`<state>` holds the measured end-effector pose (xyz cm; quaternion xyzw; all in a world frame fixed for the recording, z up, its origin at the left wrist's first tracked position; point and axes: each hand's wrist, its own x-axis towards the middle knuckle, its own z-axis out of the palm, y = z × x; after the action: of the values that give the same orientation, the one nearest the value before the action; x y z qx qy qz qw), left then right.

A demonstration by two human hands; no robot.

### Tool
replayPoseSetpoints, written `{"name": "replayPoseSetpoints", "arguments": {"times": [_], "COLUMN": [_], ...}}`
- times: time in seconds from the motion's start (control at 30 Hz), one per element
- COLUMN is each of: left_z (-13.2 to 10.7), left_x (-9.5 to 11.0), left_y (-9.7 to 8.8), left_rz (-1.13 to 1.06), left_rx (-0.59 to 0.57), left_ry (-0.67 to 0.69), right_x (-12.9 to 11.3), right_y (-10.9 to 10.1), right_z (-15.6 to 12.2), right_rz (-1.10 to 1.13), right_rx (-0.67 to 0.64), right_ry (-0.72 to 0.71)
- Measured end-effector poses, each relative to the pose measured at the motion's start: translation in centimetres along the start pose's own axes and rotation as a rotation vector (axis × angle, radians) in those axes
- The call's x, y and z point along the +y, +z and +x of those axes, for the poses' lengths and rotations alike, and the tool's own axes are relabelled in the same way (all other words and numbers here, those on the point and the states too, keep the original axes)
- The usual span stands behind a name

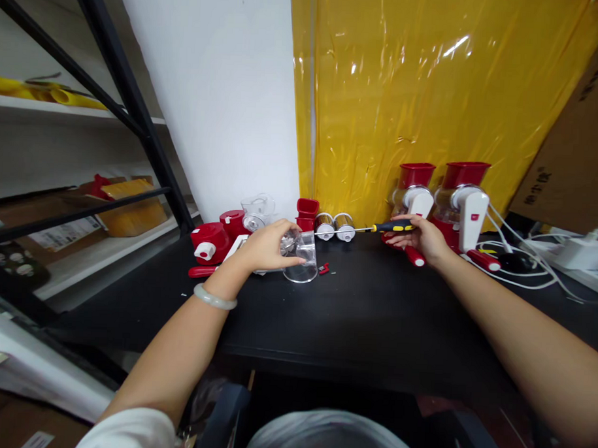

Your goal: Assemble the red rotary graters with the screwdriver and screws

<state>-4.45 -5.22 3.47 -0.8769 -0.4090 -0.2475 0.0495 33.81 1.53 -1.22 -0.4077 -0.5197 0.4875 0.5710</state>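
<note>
My left hand (273, 246) is closed around a clear plastic housing (302, 266), whose round open end faces down near the black table. In my right hand (423, 239) is a screwdriver (392, 226) with a yellow and black handle. Its long shaft points left, and the tip reaches the clear housing; whether it sits on a screw is too small to tell. A small red part (323, 268) lies on the table just right of the housing. Behind the shaft, two metal grater drums (344, 227) lie side by side next to a red hopper (307, 211).
Red bases (211, 242) and another clear housing (258, 209) stand at the left. Two assembled red and white rotary graters (471, 207) stand at the right, near white cables (533, 258) and a power strip (587, 253). A black metal shelf (131, 113) rises on the left.
</note>
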Motion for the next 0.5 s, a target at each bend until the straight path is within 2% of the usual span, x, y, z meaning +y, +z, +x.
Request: {"name": "replayPoseSetpoints", "arguments": {"times": [0.37,0.5], "left_z": [0.06,0.07], "left_x": [-0.23,-0.26], "left_y": [0.1,0.09], "left_rz": [0.001,0.001], "left_rx": [-0.01,-0.012], "left_ry": [-0.002,-0.008], "right_x": [-0.1,-0.23], "right_y": [0.31,0.29], "right_z": [0.07,-0.03], "right_rz": [-0.153,-0.081], "right_rx": [0.056,0.057], "right_ry": [0.001,0.02]}}
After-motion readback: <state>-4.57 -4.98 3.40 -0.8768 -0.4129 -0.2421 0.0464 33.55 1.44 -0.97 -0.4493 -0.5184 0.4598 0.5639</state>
